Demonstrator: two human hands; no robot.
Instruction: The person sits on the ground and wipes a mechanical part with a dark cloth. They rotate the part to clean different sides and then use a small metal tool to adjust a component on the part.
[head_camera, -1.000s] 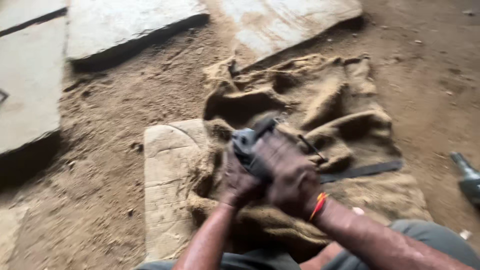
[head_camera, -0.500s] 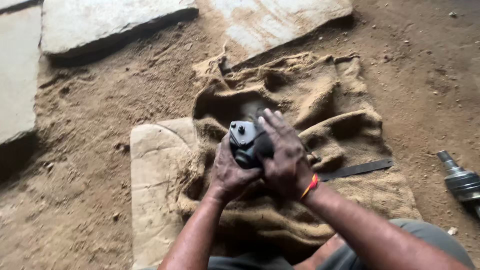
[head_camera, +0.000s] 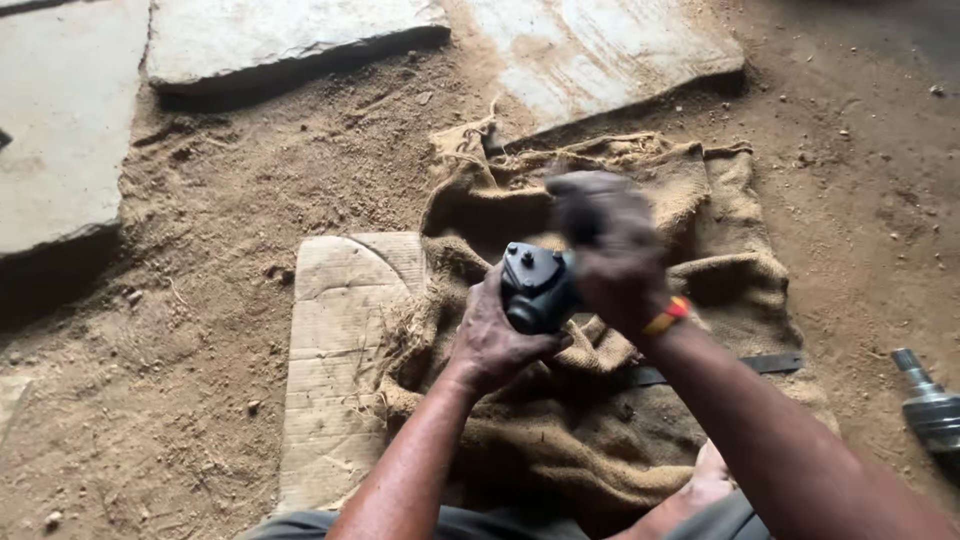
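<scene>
Held above the burlap sack (head_camera: 600, 420): dark metal part (head_camera: 535, 288), gripped from below-left by left hand (head_camera: 495, 335); right hand (head_camera: 610, 250) blurred over its right side, grip unclear.

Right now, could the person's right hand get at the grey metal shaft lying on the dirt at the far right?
Probably yes: the right hand is raised by the dark metal part, and only open dirt lies before the grey metal shaft.

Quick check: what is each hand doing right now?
Left hand: closed around the dark metal part.
Right hand: over the part, blurred; grip cannot be told.
</scene>
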